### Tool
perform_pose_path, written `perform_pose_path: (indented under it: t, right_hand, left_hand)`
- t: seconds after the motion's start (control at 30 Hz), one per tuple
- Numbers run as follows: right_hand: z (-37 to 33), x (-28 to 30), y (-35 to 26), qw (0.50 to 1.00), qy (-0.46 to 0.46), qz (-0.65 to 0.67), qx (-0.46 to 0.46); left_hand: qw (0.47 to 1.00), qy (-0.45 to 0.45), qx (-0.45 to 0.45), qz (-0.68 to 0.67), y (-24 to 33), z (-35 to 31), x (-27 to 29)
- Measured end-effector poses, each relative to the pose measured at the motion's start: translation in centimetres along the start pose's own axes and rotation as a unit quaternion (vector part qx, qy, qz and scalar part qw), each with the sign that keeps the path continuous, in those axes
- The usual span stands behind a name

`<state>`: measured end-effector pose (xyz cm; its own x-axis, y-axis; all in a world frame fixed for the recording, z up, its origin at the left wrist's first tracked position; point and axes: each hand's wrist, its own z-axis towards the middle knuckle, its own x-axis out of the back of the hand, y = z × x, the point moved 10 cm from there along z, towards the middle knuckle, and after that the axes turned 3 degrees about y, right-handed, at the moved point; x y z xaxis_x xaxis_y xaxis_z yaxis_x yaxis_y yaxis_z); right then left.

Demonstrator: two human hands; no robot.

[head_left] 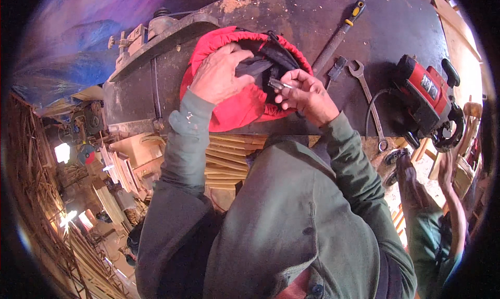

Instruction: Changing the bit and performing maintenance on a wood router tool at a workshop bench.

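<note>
Here's the red drawstring bag (237, 110), lying on the dark desk (401, 30) close against its front edge, mouth gaping to show black lining (250, 67). The left hand (219, 72) is half open over the bag's left rim, thumb well apart from the fingers, spreading that mouth. And the right hand (306, 97), that's the tight one: thumb and fingers closed in a pinch on a small metal bit (279, 84), poised right at the opening!

Now the danger. It's a short, slim hold, so a slight slip of the fingertips could drop the bit into the dark folds, where it would be hard to spot. If its end is sharp, and I can't tell from here, it could snag the lining or nick a finger. Should the left hand slacken, the soft rim could flop across the bit.

Out right, the combination wrench (369, 97) pokes its ring end past the desk's edge, just beside the right sleeve (351, 153); one careless elbow could send it down. A power cord (371, 111) crosses its shank from the red-and-black power tool (428, 93), so a tug could shift both.
</note>
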<state>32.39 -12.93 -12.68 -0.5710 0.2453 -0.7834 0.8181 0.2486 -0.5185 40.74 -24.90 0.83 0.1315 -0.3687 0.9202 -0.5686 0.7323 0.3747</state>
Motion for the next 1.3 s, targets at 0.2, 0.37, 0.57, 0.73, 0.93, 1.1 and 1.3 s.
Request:
perform_pose_path:
  t: [0.2, 0.37, 0.57, 0.73, 0.93, 1.1, 1.3]
  right_hand:
    - [0.4, -1.0, 0.0, 0.996, -0.004, -0.090, -0.008]
    - [1.0, -2.3, -1.9, 0.988, -0.015, -0.152, 0.011]
    - [1.9, -4.3, -1.8, 0.985, -0.057, -0.162, 0.014]
    - [2.6, -4.9, -0.9, 0.987, -0.076, -0.145, -0.009]
    - [3.3, -6.1, -3.1, 0.935, -0.043, -0.330, 0.121]
    - [4.7, -5.2, -4.1, 0.872, -0.014, -0.427, 0.240]
    - [4.4, -4.1, -6.3, 0.886, -0.001, -0.402, 0.230]
  left_hand:
    - [1.000, -0.014, 0.004, -0.025, -2.1, 0.1, -0.3]
    - [0.996, -0.043, 0.071, 0.024, -3.2, -1.9, 1.2]
    - [0.996, 0.012, 0.056, 0.066, -4.9, -4.1, 3.7]
    - [0.997, 0.011, 0.068, 0.043, -4.3, -4.2, 4.5]
    - [0.994, 0.073, 0.077, 0.026, -3.5, -5.0, 4.4]
    - [0.989, 0.137, 0.055, 0.012, -2.8, -4.5, 4.6]
    - [0.991, 0.058, 0.090, 0.084, -2.2, -4.2, 2.4]
